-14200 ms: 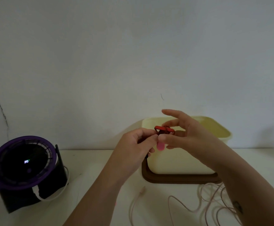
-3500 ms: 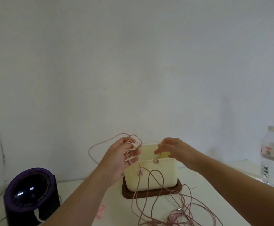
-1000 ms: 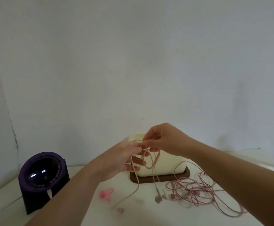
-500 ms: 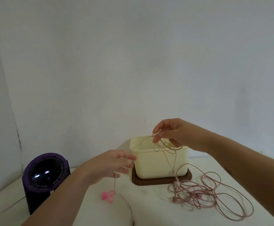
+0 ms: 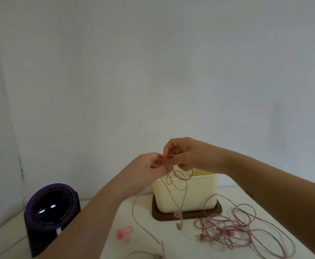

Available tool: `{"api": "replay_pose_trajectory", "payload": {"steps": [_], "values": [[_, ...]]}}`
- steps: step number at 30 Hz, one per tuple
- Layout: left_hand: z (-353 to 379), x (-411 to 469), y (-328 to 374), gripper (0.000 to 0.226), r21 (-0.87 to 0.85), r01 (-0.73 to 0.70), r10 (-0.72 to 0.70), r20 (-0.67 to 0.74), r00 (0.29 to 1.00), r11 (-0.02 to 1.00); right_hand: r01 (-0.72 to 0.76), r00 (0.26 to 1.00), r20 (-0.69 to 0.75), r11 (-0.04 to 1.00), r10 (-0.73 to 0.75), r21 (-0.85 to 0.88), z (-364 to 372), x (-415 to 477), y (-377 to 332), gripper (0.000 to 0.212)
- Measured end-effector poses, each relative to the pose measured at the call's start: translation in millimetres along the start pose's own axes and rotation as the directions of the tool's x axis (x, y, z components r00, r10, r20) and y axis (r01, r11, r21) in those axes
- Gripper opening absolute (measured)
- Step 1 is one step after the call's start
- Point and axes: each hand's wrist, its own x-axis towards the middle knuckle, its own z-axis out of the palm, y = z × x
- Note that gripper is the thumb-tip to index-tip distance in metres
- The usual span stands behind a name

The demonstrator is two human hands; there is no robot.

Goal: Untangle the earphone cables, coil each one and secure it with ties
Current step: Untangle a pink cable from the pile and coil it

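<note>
Pink earphone cable (image 5: 179,182) hangs in small loops where the hands meet. The left hand (image 5: 149,165) and right hand (image 5: 182,154) both pinch it in front of the cream box (image 5: 196,195), and its free length trails down onto the worktop (image 5: 179,243). This looks like the coiling step on one freed cable. Next, one hand must keep the loops pinched while the other gathers the slack, then reaches for the pink tie (image 5: 124,233) nearby. A tangled heap (image 5: 227,230) of cable lies to the right.
</note>
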Motion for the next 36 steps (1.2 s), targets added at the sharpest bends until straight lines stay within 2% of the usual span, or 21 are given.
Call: {"api": "replay_pose_trajectory", "payload": {"steps": [3,6,10,12,14,16,19,22,24,25,26,28,30,32,34,36], "values": [[5.7,2.8,0.6,0.015,-0.087,0.015,-0.023,-0.087,0.996,0.996,0.01,0.996,-0.09,0.999,-0.014,-0.043,-4.8,0.9,1.7,0.016],[5.4,1.5,0.9,0.017,-0.121,-0.005,-0.025,-0.245,0.969,0.993,-0.04,0.964,-0.265,0.997,0.019,-0.074,-10.2,1.7,12.0,0.017],[13.3,-5.4,1.4,0.02,-0.131,0.001,-0.039,-0.294,0.955,0.991,-0.074,0.852,-0.524,0.99,0.001,-0.118,-1.4,7.7,36.8,0.01],[13.6,-7.3,-1.5,0.02,-0.179,0.023,-0.079,-0.309,0.948,0.984,-0.047,0.768,-0.64,0.999,0.025,-0.017,1.5,9.7,47.7,0.01],[8.9,-8.8,-4.7,0.019,-0.261,0.047,-0.134,-0.326,0.936,0.964,-0.002,0.732,-0.662,0.972,0.161,0.234,3.3,10.5,53.4,0.013],[5.1,-9.6,-7.2,0.021,-0.489,0.029,-0.212,-0.324,0.922,0.872,0.049,0.756,-0.586,0.867,0.293,0.496,7.3,12.0,55.2,0.014],[3.5,-8.9,-7.5,0.026,-0.808,-0.083,-0.254,-0.279,0.926,0.584,0.098,0.776,-0.501,0.711,0.383,0.696,11.4,15.0,55.0,0.015],[-2.2,-9.2,-13.7,0.019,-0.915,-0.226,-0.284,-0.326,0.902,0.334,0.175,0.774,-0.474,0.578,0.42,0.797,8.9,15.1,54.6,0.015],[-11.5,-10.3,-22.8,0.017,-0.92,-0.303,-0.31,-0.372,0.875,0.248,0.243,0.741,-0.493,0.503,0.455,0.829,4.2,14.4,56.2,0.015],[-16.6,-11.2,-26.9,0.016,-0.914,-0.311,-0.314,-0.385,0.868,0.262,0.261,0.721,-0.507,0.493,0.473,0.83,1.2,13.1,58.1,0.014],[-21.8,-12.4,-31.4,0.017,-0.899,-0.297,-0.311,-0.396,0.864,0.321,0.252,0.703,-0.518,0.51,0.488,0.823,-2.5,11.5,60.6,0.012],[-29.4,-15.4,-39.0,0.018,-0.827,-0.234,-0.287,-0.421,0.861,0.511,0.166,0.682,-0.519,0.583,0.514,0.795,-9.8,7.5,66.8,0.012],[-35.2,-17.1,-46.4,0.018,-0.683,-0.172,-0.242,-0.466,0.851,0.71,0.069,0.688,-0.494,0.63,0.532,0.774,-15.5,3.3,73.3,0.028],[-39.2,-17.4,-50.8,0.018,-0.538,-0.115,-0.21,-0.504,0.838,0.835,0.003,0.717,-0.434,0.621,0.545,0.784,-19.6,0.3,78.4,0.04],[-40.8,-18.2,-51.9,0.017,-0.519,-0.093,-0.22,-0.509,0.832,0.849,-0.05,0.743,-0.383,0.617,0.548,0.785,-20.8,-1.2,81.9,0.047],[-42.7,-19.2,-52.8,0.017,-0.62,-0.116,-0.268,-0.491,0.829,0.776,-0.09,0.742,-0.391,0.659,0.545,0.747,-20.6,-1.6,84.2,0.046]]}}
